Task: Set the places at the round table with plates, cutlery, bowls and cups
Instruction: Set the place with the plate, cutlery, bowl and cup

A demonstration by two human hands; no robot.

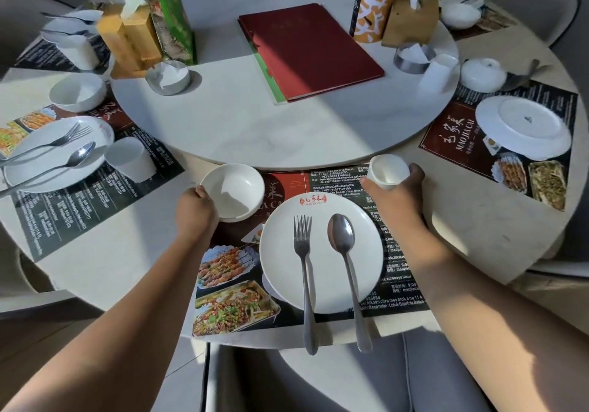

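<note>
Near edge of the round table (462,220): a place is taking shape on the printed placemat (229,284), with the plate (320,252) sitting mid-mat and the fork (304,271) and spoon (345,261) lying side by side on it.
Left hand (196,210): it is gripping the bowl (232,190) by its near-left rim and keeping it upright at the placemat's far-left corner, just beside the plate.
Right hand (395,195): its fingers are wrapping around the cup (389,169) and holding it tilted, mouth toward the person, over the placemat's far-right corner. I cannot tell whether its base is touching down.
Why placed so: bowl and cup seem to be going to the two far corners to flank the plate, copying the done place at the table's left edge, where a second plate (57,153) is carrying its own cutlery.
Open room: only a narrow strip is lying between the plate and the turntable (255,118) rim. The bowl is crowding that rim, while bare mat is waiting right of the plate for the cup.
Edges: the cutlery handles are overhanging the table's near edge, so a withdrawing forearm is likely risking a knock.
Left to do: the upturned plate (522,128) at the right edge is looking unset.
</note>
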